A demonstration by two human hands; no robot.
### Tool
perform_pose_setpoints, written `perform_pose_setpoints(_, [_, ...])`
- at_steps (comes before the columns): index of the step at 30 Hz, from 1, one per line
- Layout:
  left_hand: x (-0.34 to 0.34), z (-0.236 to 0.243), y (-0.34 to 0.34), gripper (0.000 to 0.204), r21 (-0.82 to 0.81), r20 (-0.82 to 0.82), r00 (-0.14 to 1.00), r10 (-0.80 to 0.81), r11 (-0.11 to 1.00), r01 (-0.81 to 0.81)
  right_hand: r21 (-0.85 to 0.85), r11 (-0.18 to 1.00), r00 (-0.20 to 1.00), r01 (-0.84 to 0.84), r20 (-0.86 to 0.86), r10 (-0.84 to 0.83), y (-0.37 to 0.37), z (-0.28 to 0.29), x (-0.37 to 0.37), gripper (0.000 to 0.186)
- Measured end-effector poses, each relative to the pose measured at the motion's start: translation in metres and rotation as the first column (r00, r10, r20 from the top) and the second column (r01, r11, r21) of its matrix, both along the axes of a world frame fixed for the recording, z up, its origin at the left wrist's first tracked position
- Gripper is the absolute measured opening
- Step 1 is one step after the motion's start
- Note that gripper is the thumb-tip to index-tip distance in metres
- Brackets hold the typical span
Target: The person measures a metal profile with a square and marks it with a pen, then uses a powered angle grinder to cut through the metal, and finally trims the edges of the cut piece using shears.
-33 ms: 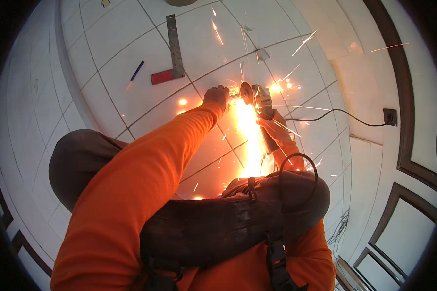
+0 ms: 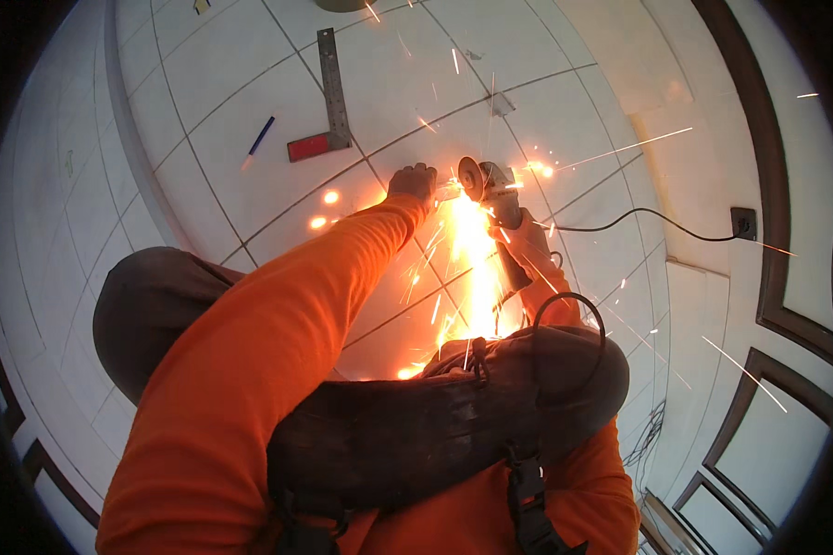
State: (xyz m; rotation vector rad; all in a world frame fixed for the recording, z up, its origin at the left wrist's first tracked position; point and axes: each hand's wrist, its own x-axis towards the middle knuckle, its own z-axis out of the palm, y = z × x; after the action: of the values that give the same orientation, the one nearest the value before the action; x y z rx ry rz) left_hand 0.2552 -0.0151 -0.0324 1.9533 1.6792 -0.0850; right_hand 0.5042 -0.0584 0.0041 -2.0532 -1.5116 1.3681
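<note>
My right hand (image 2: 526, 235) is closed round the body of an angle grinder (image 2: 502, 196), and its spinning disc (image 2: 470, 178) stands at the grinder's left side. A bright stream of sparks (image 2: 473, 268) pours from below the disc toward my crossed legs. Close to the left of the disc, my left hand (image 2: 413, 182) is in a fist, seemingly on a short light-coloured piece that reaches toward the disc. Glare and fingers hide most of that piece, so its kind is unclear.
A metal try square (image 2: 334, 97) with a red handle lies on the white tiles beyond my left hand, a blue pen (image 2: 261, 135) left of it. A black cord (image 2: 639, 212) runs right to a dark socket box (image 2: 743, 224). Framed panels (image 2: 777, 416) line the right.
The grinder's head has tilted slightly and its disc shows a little more to the front. Individual sparks fly in different places. My left hand has hardly moved.
</note>
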Motion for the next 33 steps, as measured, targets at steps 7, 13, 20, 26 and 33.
perform_pose_setpoints(7, [0.001, 0.009, -0.001, 0.044, -0.018, 0.047, 0.999, 0.003, 1.0, -0.002, 0.012, 0.999, 0.992, -0.038, 0.124, 0.036, 0.001, 0.003, -0.001, 0.063])
perform_pose_setpoints(13, [0.001, 0.008, -0.002, 0.047, -0.004, 0.04, 0.999, 0.016, 1.0, -0.016, -0.079, 0.994, 0.979, -0.075, 0.184, 0.089, -0.003, 0.014, 0.0, 0.065])
perform_pose_setpoints(20, [0.011, 0.014, -0.003, 0.053, -0.008, -0.016, 0.999, 0.043, 0.999, -0.044, -0.067, 0.997, 0.981, 0.027, 0.196, -0.014, -0.027, 0.036, 0.01, 0.074])
perform_pose_setpoints(26, [0.013, 0.005, -0.004, 0.046, 0.126, -0.043, 0.999, 0.006, 0.992, -0.001, 0.013, 0.998, 0.988, 0.063, 0.14, -0.064, -0.038, 0.056, 0.006, 0.071])
perform_pose_setpoints(33, [0.008, 0.005, -0.014, 0.036, 0.093, -0.016, 0.999, -0.031, 0.995, 0.033, 0.038, 0.997, 0.994, 0.066, 0.087, -0.069, -0.046, 0.03, 0.021, 0.068])
